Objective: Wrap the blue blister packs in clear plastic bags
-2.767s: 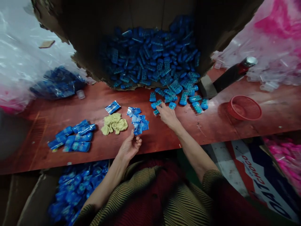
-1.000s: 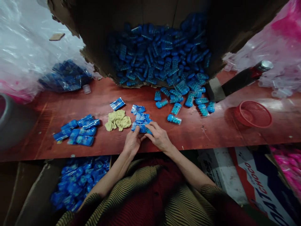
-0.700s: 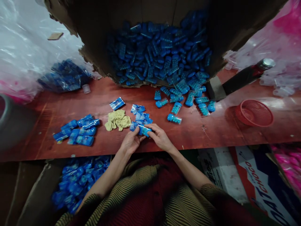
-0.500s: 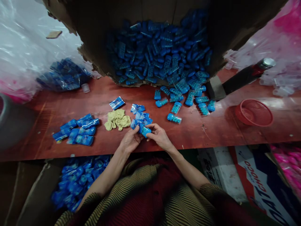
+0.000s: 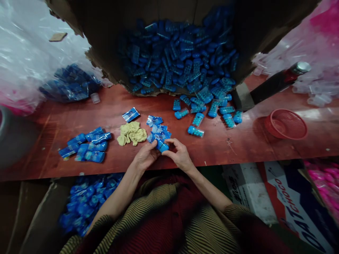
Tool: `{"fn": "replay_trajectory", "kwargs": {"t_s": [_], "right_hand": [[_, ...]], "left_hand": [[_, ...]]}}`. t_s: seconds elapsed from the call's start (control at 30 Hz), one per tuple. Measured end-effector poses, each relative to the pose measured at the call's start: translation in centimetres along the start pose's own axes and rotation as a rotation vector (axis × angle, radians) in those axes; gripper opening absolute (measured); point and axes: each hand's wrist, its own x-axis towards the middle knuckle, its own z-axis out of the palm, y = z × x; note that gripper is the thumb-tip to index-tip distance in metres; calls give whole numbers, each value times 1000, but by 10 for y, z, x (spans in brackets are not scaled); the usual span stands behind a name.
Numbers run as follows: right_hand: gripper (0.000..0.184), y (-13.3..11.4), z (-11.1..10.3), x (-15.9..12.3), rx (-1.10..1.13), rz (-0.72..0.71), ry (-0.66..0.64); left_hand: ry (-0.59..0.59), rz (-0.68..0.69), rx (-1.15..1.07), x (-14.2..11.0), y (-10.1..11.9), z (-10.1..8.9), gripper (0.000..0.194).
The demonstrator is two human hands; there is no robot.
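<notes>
Close to the table's front edge, a small blue bottle (image 5: pixel 161 145) in a printed blue sleeve is between my two hands. My left hand (image 5: pixel 145 155) pinches its left end, and the fingers of my right hand (image 5: pixel 181 155) close round its right end. Just beyond the fingers lies a loose pile of flat blue printed sleeves (image 5: pixel 160 132). A crumpled pale yellow cloth (image 5: pixel 131 134) lies left of that pile, with a flat stack of blue sleeves (image 5: pixel 130 115) behind it. Farther left is a group of sleeved blue bottles (image 5: pixel 91 146).
A torn cardboard box (image 5: pixel 97 67) full of clear blue-capped bottles (image 5: pixel 180 60) opens toward me, with several spilled bottles (image 5: pixel 197 119) in front. A red plastic basket (image 5: pixel 286 124) and a dark rod-like object (image 5: pixel 277 83) are at right. Below the table's left side are blue bottles (image 5: pixel 87 201).
The bottle has turned in my fingers; its clear part with blue balls showed before, and now a plain blue side faces up. Both hands stay nearly in place.
</notes>
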Motion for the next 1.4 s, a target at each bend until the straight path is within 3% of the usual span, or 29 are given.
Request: {"fn": "replay_trajectory", "kwargs": {"t_s": [0.17,0.27,0.37,0.57,1.0,1.1,1.23,1.33,1.4], "right_hand": [[88,-2,-9,6,17,-4,-135],[96,-3,-11,7,204,64,-288],[96,-6,-11,7,285,108,-351],[90,-7,-13,6,319,198,-330],[66,-5,-9,4,235,164,-210],[64,-1,-7,3,266,181,-189],[65,4,-3,3,347,258,-172],[68,7,0,7,379,215,-214],[69,9,1,11,356,166,-250]], "left_hand": [[-61,-131,-20,-2,1,-7,9],[-92,-192,-41,-2,-1,-7,14],[-127,-214,-26,-2,-3,-6,20],[-175,-204,-3,-4,-9,-1,16],[-30,-65,-87,-18,-26,25,17],[-27,-58,-88,-18,-29,25,17],[-110,-35,-76,-18,-32,22,16],[-117,-20,-59,-19,-29,17,18],[-59,6,-66,-22,-18,11,23]]}}
